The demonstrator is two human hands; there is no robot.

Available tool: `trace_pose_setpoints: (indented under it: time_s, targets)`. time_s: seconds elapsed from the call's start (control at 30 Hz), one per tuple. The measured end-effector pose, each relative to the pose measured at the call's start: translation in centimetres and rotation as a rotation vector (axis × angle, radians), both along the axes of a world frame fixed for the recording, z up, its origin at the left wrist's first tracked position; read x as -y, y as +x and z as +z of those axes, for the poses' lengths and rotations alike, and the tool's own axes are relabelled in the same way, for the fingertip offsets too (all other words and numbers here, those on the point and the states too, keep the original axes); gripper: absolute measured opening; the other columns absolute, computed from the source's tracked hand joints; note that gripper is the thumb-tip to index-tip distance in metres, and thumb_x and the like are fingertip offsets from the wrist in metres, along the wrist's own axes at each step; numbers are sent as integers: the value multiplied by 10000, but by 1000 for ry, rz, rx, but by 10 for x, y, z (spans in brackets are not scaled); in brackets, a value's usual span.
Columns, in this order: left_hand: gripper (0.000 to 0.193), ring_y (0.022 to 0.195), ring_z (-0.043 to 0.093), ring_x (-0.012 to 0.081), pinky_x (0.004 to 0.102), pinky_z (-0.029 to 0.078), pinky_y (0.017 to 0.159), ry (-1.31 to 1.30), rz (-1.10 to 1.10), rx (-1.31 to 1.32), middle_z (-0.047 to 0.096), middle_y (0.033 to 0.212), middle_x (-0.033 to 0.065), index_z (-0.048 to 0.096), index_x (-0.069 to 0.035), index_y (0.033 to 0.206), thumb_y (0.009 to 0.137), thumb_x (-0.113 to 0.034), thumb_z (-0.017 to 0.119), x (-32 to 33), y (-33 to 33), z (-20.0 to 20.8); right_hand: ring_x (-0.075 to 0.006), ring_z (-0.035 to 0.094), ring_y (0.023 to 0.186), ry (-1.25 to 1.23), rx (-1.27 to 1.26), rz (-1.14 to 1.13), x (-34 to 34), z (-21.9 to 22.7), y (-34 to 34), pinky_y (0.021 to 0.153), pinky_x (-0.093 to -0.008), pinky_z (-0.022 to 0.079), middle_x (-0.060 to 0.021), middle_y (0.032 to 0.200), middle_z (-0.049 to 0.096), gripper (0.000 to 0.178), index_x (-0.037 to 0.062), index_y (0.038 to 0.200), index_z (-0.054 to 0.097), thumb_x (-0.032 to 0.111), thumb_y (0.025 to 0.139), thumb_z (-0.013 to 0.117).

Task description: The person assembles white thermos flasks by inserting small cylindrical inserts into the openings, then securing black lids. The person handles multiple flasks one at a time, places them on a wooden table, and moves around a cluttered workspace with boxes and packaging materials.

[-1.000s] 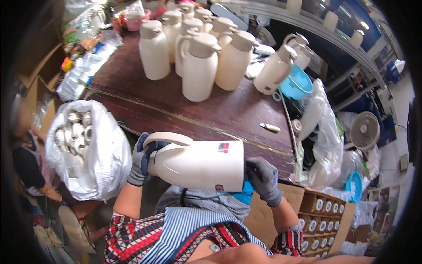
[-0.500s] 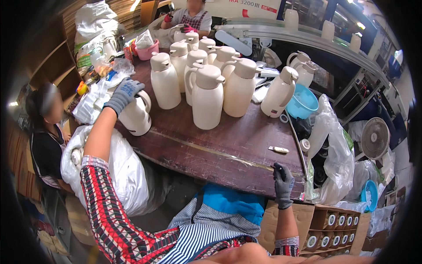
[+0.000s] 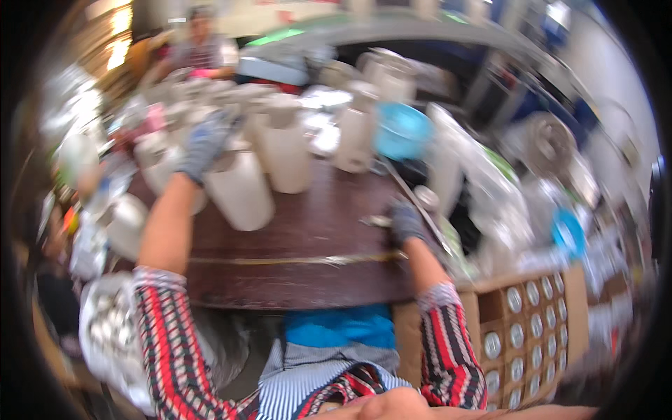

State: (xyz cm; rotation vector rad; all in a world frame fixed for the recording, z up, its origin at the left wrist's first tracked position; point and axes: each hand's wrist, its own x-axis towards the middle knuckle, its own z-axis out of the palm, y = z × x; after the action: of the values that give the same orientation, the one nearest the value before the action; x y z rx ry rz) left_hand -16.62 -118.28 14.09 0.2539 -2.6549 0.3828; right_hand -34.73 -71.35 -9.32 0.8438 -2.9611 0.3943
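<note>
Motion smears the picture. My left hand [image 3: 205, 148], in a grey glove, is at the top of a cream thermos jug [image 3: 243, 192] at the front of a group, its fingers closed around the handle side. The hand hides the handle and part of the lid. My right hand [image 3: 408, 221], gloved too, is low over the table's right side, beside a small white tube-like piece [image 3: 378, 221]. Its fingers are too blurred to read. Another thermos jug [image 3: 285, 150] stands just right of the front one, and a separate jug [image 3: 128, 225] is at the table's left edge.
The dark red table [image 3: 315, 283] bends across the middle. A blue basin [image 3: 404, 131] and clear plastic bags [image 3: 483, 189] line its right side. A divided carton [image 3: 500, 308] with round-ended items sits lower right, a white sack [image 3: 105, 350] lower left. Another person [image 3: 201, 52] is across the table.
My view has turned right. My left hand has gone from the separate jug at the left to the front jug of the group. My right hand has moved forward to the white piece.
</note>
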Motion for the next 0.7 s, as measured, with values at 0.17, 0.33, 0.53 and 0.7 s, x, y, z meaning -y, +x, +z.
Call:
trace_pose_setpoints:
  time_s: [0.17, 0.33, 0.53, 0.7]
  targets:
    - [318, 979, 648, 251, 358, 511, 909, 519, -481, -82, 697, 1205, 116, 664, -28, 1292, 998, -123, 590, 65, 17, -40, -396, 590, 1196, -283, -168, 265, -54, 64, 129, 1020, -479, 482, -211, 1396, 572, 452, 78, 1350, 593, 214, 921, 628]
    - [637, 1329, 509, 264, 391, 363, 1153, 443, -313, -55, 520, 1506, 119, 431, -62, 1539, 943, -93, 653, 37, 85, -31, -348, 605, 1157, -249, -128, 296, -150, 96, 255, 997, -466, 493, -187, 1414, 552, 456, 118, 1303, 621, 258, 876, 701]
    - [638, 1450, 420, 263, 395, 299, 1216, 1051, -61, -128, 429, 1604, 135, 360, -30, 1587, 1012, -154, 607, 86, 199, -70, -356, 603, 1171, -238, -132, -592, -285, 145, 315, 1016, -475, 471, -163, 1379, 576, 555, 99, 1362, 594, 201, 842, 759]
    - [562, 1278, 507, 211, 355, 394, 1098, 1433, -52, -188, 516, 1479, 106, 435, -13, 1528, 1011, -137, 617, -28, 265, -136, -377, 564, 1209, -10, -46, -532, -370, 93, 334, 1035, -475, 465, -156, 1292, 588, 716, 169, 1429, 570, 232, 756, 805]
